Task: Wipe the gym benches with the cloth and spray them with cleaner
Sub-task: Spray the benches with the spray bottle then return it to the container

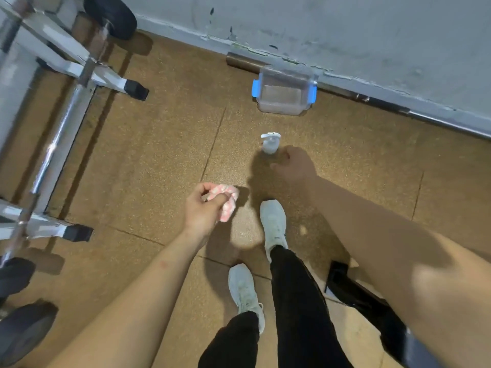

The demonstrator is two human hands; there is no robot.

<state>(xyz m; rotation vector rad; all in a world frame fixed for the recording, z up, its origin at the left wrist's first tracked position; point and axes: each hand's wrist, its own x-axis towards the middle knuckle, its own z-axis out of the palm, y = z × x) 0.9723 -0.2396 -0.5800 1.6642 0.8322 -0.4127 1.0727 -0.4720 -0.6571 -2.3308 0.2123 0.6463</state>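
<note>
My left hand grips a bunched pink-and-white cloth above the brown floor. A small white spray bottle stands upright on the floor ahead of my feet. My right hand hangs just to the right of and slightly nearer than the bottle, fingers loosely curled, holding nothing; whether it touches the bottle I cannot tell. A metal bench frame with black-capped feet fills the left edge.
A clear plastic box with blue clips sits by the wall. A barbell with black weight plates lies across the frame at left. My two white shoes stand mid-floor. A dark object lies under my right arm.
</note>
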